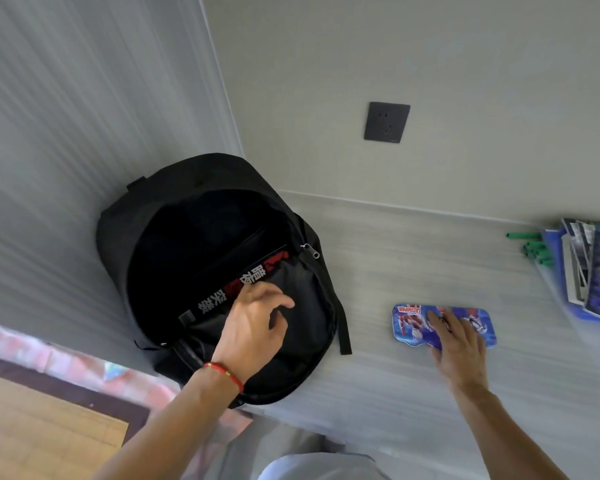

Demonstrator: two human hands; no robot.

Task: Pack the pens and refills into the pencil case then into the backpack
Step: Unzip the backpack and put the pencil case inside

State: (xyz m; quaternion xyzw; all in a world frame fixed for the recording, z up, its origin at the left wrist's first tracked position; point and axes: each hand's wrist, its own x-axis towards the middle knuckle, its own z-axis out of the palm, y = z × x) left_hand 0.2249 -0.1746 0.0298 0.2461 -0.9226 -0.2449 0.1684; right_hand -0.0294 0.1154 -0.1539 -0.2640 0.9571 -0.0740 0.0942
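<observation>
A black backpack [174, 216] leans in the corner on the grey table, its main compartment unzipped and gaping. A dark book with white and red characters [222, 292] stands inside it. My left hand [253, 327] is at the front edge of the opening, fingers curled on the fabric beside the book. To the right, a closed blue pencil case with a cartoon print [413, 323] lies flat on the table. My right hand [458, 344] rests on top of it with straight fingers. Several green pens [537, 252] lie at the far right by the books.
A stack of blue books and magazines [596, 271] sits at the table's right edge. A dark wall socket [387, 122] is on the wall behind. Walls close the table at the left and back. A wooden floor and red patterned cloth [66, 362] show lower left.
</observation>
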